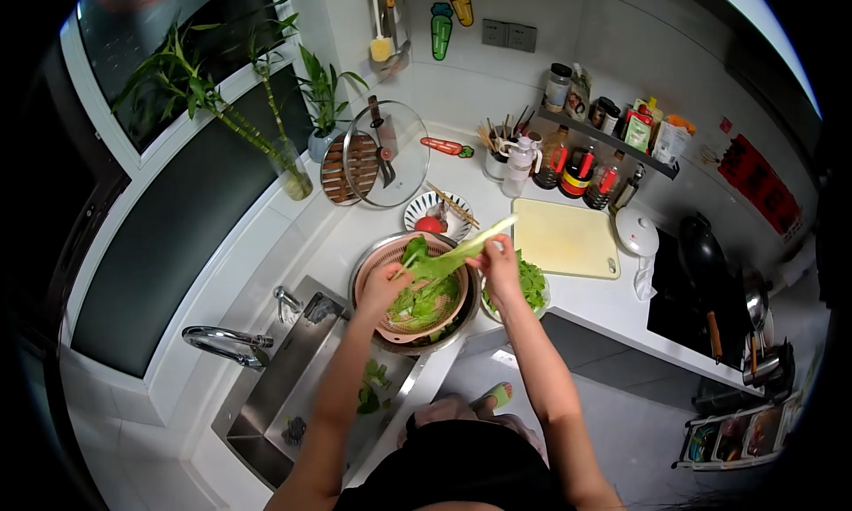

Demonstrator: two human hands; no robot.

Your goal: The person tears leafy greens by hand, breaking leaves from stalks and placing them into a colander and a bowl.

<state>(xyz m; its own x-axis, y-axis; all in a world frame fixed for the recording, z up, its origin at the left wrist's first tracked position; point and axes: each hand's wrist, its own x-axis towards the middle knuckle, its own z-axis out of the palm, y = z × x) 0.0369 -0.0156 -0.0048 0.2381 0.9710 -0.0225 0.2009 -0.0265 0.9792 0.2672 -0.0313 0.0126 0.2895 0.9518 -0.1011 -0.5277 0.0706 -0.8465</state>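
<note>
Two bare hands hold one long green leaf (448,260) above the pink colander (365,315), and I see it from close by in this kitchen. The right hand (499,268) has its fingers gripping the leaf near its pale stalk. The left hand (385,289) has its fingers closed on the leafy end, low over the side of the colander. So the leaf is lying across the air between the two hands, a little slanted, with the pale stalk end higher.

More green leaves (428,303) lie inside the colander, and the colander sits in a metal bowl (476,318). This bowl stands at the edge of the sink (293,376), where some loose leaves (373,389) lie. Just beside the bowl, partly behind the right forearm, there is a plate (543,310) with leafy greens (532,285).

On the white bench (477,184), behind the colander, stands a striped bowl (463,207) with a red tomato (429,224) in it and chopsticks (453,204) across its rim. A cream cutting board (564,236) lies to the right of the striped bowl.
</note>
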